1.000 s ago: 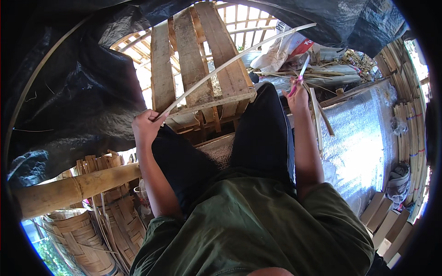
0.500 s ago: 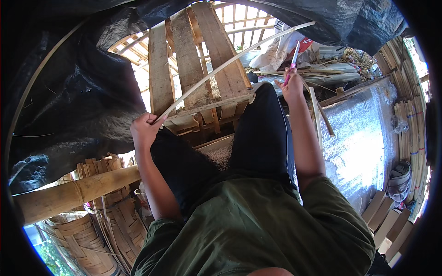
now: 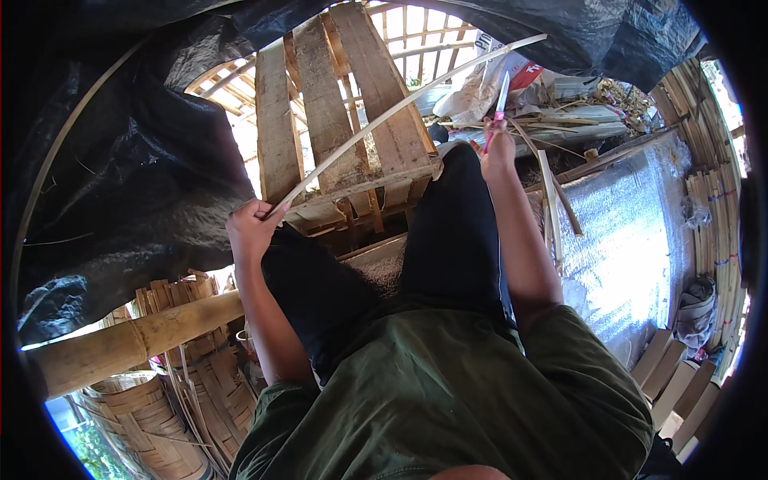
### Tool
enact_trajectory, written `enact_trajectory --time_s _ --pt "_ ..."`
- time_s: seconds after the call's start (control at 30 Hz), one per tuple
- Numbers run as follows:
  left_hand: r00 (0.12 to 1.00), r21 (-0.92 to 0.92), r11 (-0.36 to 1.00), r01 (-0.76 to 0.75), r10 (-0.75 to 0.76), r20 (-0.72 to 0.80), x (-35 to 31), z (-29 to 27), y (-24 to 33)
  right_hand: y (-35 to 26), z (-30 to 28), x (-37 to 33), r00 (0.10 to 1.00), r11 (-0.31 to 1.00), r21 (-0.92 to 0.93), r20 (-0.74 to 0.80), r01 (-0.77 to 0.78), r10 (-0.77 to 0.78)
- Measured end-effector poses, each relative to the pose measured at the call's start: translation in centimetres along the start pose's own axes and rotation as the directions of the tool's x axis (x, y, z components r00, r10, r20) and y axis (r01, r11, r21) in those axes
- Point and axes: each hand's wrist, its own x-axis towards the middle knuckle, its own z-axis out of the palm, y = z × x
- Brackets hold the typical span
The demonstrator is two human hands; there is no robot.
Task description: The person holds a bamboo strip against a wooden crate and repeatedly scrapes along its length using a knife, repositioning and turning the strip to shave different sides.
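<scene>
My left hand (image 3: 253, 227) is closed on the near end of a long, pale bamboo strip (image 3: 384, 120). The strip slants up and right over a slatted wooden stand (image 3: 320, 120), its far end reaching the bags at the back. In my right hand (image 3: 499, 147) is a knife (image 3: 502, 96) with a pink handle, its blade pointing up and away from me. The knife is just below the strip's far part, apart from it. My right hand is above and beside my right knee.
Several loose strips (image 3: 549, 192) lean right of my right forearm. A silvery sheet (image 3: 620, 240) covers the right side. A thick bamboo pole (image 3: 136, 340) and woven baskets (image 3: 144, 416) are at lower left. Black plastic sheeting (image 3: 144, 176) hangs at left and overhead.
My right hand has moved slightly left and a little nearer with the knife. My left hand and the bamboo strip stay almost in place.
</scene>
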Motion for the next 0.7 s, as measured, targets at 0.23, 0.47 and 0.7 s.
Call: enact_trajectory --time_s 0.23,0.47,0.7 --pt "1.0 -0.004 1.0 -0.007 0.007 -0.017 -0.1 -0.1 -0.5 -1.6 -10.6 -3.5 0.397 0.814 0.066 0.893 -0.577 0.21" --pt "0.999 0.006 1.0 0.025 -0.025 0.026 0.4 -0.4 0.9 2.3 -16.9 -1.3 0.593 0.813 0.12 0.746 -0.569 0.304" --pt "1.0 0.03 1.0 -0.004 0.004 -0.009 -0.2 -0.5 0.3 -2.9 -13.6 -4.2 0.539 0.906 0.151 0.837 -0.395 0.095"
